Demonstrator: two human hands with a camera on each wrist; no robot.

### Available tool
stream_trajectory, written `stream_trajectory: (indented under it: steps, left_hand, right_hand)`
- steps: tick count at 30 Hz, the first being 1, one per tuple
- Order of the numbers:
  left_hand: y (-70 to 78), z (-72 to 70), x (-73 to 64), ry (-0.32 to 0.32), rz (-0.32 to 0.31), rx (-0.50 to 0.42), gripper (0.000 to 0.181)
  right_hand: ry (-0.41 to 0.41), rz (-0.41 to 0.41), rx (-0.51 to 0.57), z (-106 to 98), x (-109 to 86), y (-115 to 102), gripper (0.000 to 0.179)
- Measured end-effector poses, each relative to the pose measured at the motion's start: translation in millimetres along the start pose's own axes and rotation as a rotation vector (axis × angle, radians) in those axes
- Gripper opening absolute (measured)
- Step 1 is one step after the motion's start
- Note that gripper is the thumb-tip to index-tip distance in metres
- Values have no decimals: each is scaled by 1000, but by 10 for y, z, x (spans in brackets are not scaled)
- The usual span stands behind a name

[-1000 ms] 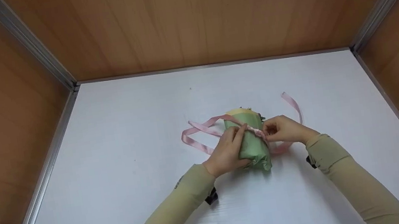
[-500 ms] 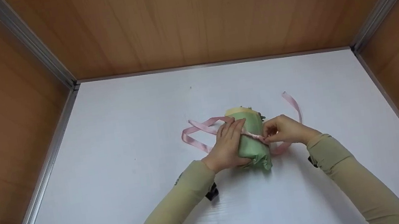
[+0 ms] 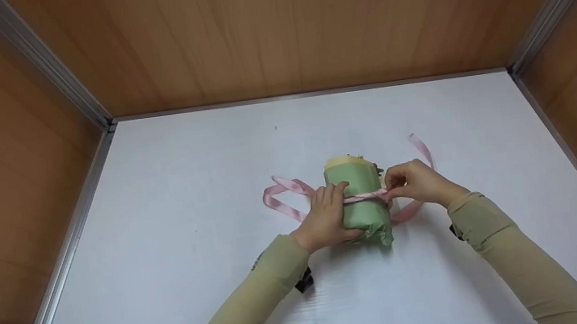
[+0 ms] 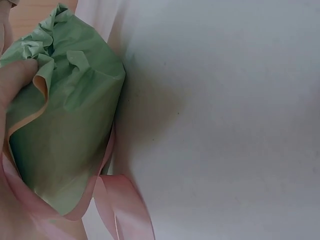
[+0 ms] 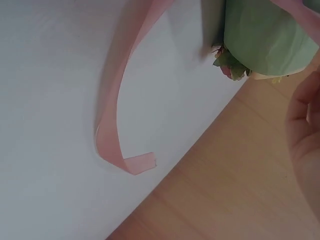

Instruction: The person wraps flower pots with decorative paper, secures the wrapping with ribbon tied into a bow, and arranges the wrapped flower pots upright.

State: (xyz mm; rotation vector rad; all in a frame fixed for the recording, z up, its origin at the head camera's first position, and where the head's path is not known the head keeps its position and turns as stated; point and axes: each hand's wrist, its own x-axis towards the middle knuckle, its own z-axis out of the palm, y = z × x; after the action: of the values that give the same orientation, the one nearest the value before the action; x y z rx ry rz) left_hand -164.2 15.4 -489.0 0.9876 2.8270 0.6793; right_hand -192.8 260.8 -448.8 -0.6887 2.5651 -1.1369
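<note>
A small bouquet wrapped in green paper (image 3: 359,177) lies on the white table, its flowers (image 5: 231,69) peeking out at the far end. The paper is crumpled at the near end. A pink ribbon (image 3: 365,197) runs across the middle of the wrap. My left hand (image 3: 321,220) grips the bouquet from its left side, fingers over the top and thumb by the crumpled end. On the other side, my right hand (image 3: 418,182) pinches the ribbon between thumb and fingertips. The underside of the wrap is hidden.
Loose ribbon loops (image 3: 278,200) lie left of the bouquet, and a long ribbon tail (image 5: 109,120) curves over the table to the right. Wooden panels (image 3: 268,28) with metal edging enclose the white table (image 3: 181,172) at the back and sides.
My left fingers have shifted left off the ribbon and down to the bouquet's side. The ribbon now runs straighter across the wrap. My right hand, still pinching it, has moved slightly right.
</note>
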Motion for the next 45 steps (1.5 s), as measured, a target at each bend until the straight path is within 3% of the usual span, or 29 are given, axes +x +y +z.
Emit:
stream_trajectory:
  steps: [5, 9, 12, 14, 16, 20, 22, 23, 27, 30, 35, 40, 43, 45]
  left_hand:
    - [-11, -11, -10, -5, -5, 13, 97]
    - [-22, -7, -9, -11, -6, 15, 97]
    - [-30, -2, -6, -4, -2, 34, 97]
    - [-32, -1, -4, -2, -4, 45, 96]
    - [-33, -2, 0, -4, -5, 49, 96]
    - [-25, 1, 8, -13, -10, 34, 96]
    - [-22, 5, 11, -13, -10, 29, 95]
    - [-23, 7, 12, -15, -8, 30, 94]
    - [-33, 9, 18, -24, -1, 29, 88]
    - [-39, 9, 24, -36, -2, 16, 85]
    - [-29, 12, 19, -56, -12, 9, 83]
    - [-6, 5, 24, -58, -5, 19, 83]
    - [5, 1, 35, -65, 0, 18, 82]
    - [9, 1, 46, -69, 5, 19, 82]
  right_hand:
    - [3, 9, -36, -73, -10, -5, 10]
    - [26, 13, -132, -142, -22, -22, 10]
    - [119, 34, -237, -171, -24, -14, 14]
    - [219, 74, -241, -176, -23, 4, 15]
    - [308, 144, -99, -179, -18, 34, 17]
    - [419, 293, 370, -217, -24, 86, 17]
    - [423, 345, 444, -260, -37, 108, 18]
    - [407, 364, 403, -289, -50, 120, 19]
    - [327, 334, 63, -428, -99, 164, 21]
    - [343, 297, -114, -560, -143, 194, 22]
    - [435, 283, -315, -785, -242, 265, 30]
    - [482, 284, -479, -864, -333, 350, 23]
    - [480, 306, -518, -827, -372, 430, 18]
    - [437, 342, -535, -787, -395, 493, 19]
